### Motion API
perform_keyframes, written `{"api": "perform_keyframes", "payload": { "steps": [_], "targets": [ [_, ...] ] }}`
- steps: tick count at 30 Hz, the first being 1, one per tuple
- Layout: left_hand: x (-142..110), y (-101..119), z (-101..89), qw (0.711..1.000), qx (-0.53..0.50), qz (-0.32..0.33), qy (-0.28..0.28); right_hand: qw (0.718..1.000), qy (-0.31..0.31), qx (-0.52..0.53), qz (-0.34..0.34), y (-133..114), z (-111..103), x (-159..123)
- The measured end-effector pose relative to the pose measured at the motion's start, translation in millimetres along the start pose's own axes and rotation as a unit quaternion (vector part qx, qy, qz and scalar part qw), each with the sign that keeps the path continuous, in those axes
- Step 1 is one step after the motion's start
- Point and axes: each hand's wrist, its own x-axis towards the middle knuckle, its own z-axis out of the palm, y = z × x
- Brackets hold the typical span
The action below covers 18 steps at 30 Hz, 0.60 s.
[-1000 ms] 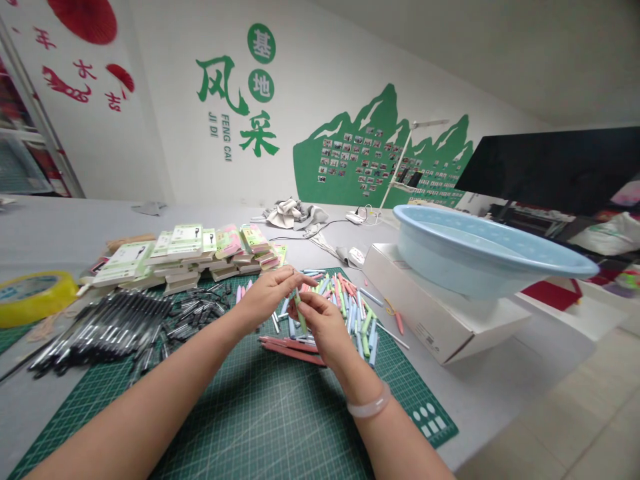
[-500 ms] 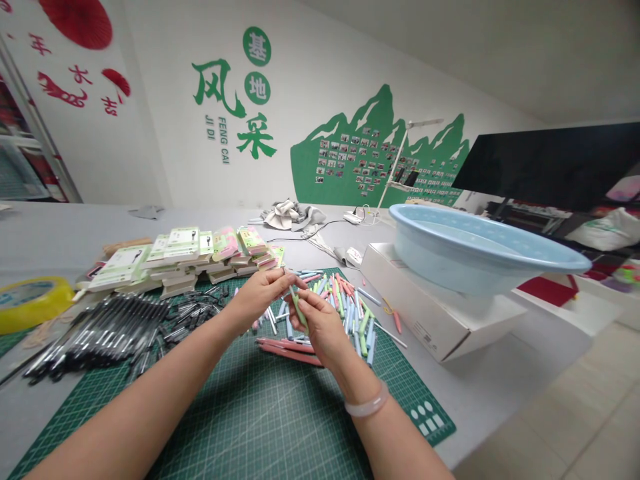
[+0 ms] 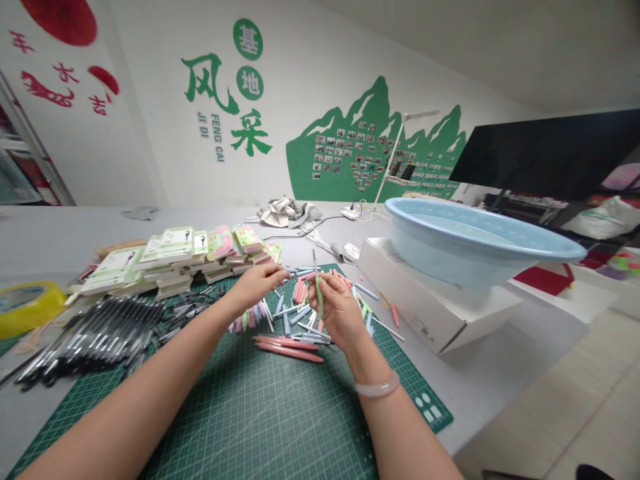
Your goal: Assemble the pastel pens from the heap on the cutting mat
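A slim pale-green plastic pen stands almost upright in the right hand, pinched between thumb and fingertips, above the middle of the bench. A moment ago both hands were bunched around it and it leaned more; now the left hand has drawn apart and sits just beside it. That hand's fingertips are pressed together, though whether its grip pinches anything small, I cannot tell. A pale jade bangle circles the right wrist.

Beneath the hands, a green printed cutting mat carries a loose scatter of pastel blue, pink and green pen barrels and a few long pink pens. Further left lie a heap of black pens, stacked white-and-green cardboard packets and a yellow roll of tape.

To the right, a wide pale-blue plastic basin rests on a white cardboard box. From here, I cannot tell what lies inside it.
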Motion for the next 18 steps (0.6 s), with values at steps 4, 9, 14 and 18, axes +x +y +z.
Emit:
{"api": "perform_keyframes", "payload": {
  "steps": [4,9,14,18],
  "targets": [
    [18,-24,7.3,0.974,0.221,0.015,-0.038,0.997,0.06,-0.008,-0.041,-18,-21,4],
    [38,-25,35.3,0.964,0.259,0.028,-0.055,0.993,0.1,-0.011,-0.057,-26,-35,7],
    [58,-22,68.3,0.95,0.306,-0.031,-0.046,0.994,0.091,-0.019,-0.057,-20,-36,9],
    [70,-22,89.9,0.936,0.336,-0.098,-0.032,0.995,0.085,-0.024,-0.054,-16,-35,10]
  ]
}}
